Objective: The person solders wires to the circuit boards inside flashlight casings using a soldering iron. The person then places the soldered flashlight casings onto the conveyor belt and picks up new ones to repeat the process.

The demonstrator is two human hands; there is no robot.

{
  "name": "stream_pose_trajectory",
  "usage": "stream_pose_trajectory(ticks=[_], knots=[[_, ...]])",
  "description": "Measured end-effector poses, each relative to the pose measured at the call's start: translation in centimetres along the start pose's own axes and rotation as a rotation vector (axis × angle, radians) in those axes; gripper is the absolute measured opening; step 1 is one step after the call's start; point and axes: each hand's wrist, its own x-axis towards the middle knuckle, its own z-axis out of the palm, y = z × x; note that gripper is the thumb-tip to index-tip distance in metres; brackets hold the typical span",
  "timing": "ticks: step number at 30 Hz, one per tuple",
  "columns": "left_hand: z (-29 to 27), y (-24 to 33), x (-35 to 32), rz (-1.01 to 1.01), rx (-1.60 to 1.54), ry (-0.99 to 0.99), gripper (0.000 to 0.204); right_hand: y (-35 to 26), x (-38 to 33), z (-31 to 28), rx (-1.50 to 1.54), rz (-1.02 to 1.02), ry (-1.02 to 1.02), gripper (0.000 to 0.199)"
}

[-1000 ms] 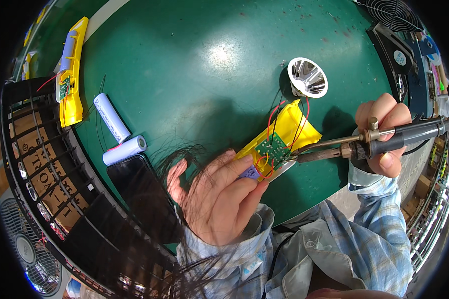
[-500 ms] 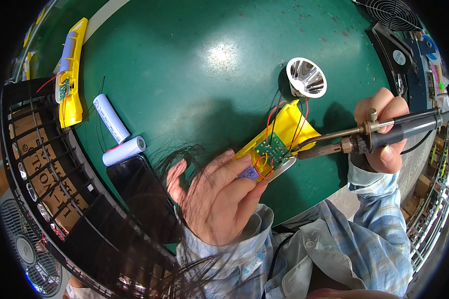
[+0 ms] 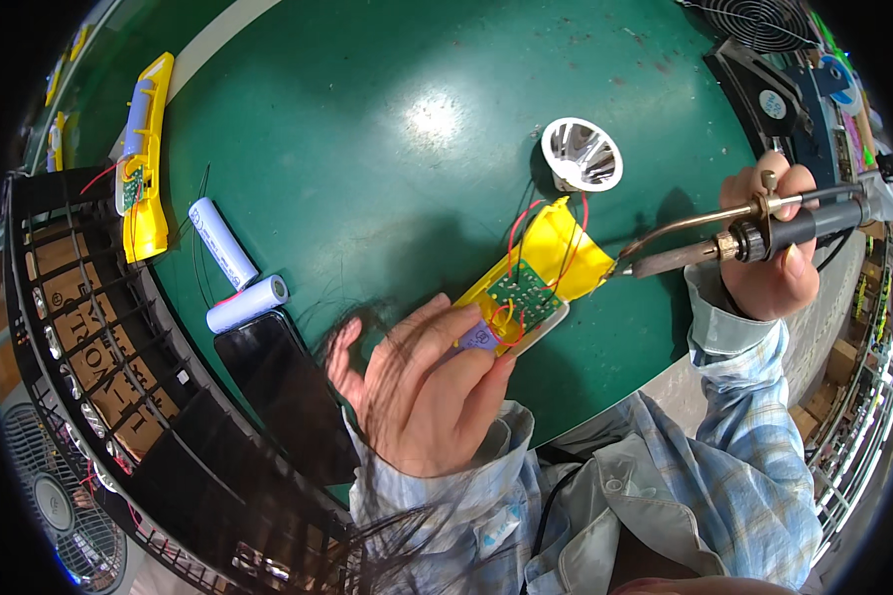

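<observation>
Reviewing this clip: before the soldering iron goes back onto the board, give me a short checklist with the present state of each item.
1. Left hand steadies the yellow housing: ok, its fingers rest on the housing's near end.
2. Right hand has a firm grip on the soldering iron: ok, fingers wrap the handle.
3. Iron tip off the green circuit board: ok, it sits at the housing's right edge, beside the board.
4. Red wires out of the tip's way: cannot tell, they loop close by.
5. Silver reflector out of the way: ok, it lies apart, behind the housing.
6. Fingers away from the hot tip: ok.
</observation>
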Motion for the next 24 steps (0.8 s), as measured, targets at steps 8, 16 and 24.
stream_pose_trajectory(ticks=[8,16,24], knots=[[0.8,-0.1,-0.1,-0.009,-0.020,0.063,0.015,-2.4,-3.8,-2.9,-0.090,-0.074,0.062,0.028],[1.4,-0.2,-0.2,-0.021,0.032,0.094,0.014,-2.2,-5.3,-4.4,-0.119,0.013,0.066,0.032],[0.7,0.3,-0.1,-0.006,0.066,0.051,0.011,-0.6,-1.9,1.1,-0.042,-0.091,0.003,0.032]])
